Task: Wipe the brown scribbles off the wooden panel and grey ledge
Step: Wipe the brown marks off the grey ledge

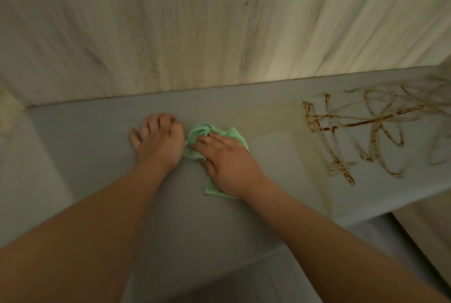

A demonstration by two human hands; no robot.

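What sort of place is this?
Likely indoors, perhaps a home: a pale wooden panel behind a grey ledge, brown scribbles on it, and a right hand pressing a green cloth.

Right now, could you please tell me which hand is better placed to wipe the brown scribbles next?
The right. The right hand rests on the green cloth and lies nearer the brown scribbles, further right on the grey ledge. The left hand holds nothing and sits on the far side.

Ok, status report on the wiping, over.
Left hand resting bare on grey ledge. Right hand pressing green cloth on ledge. Brown scribbles unwiped to its right. Nothing in between.
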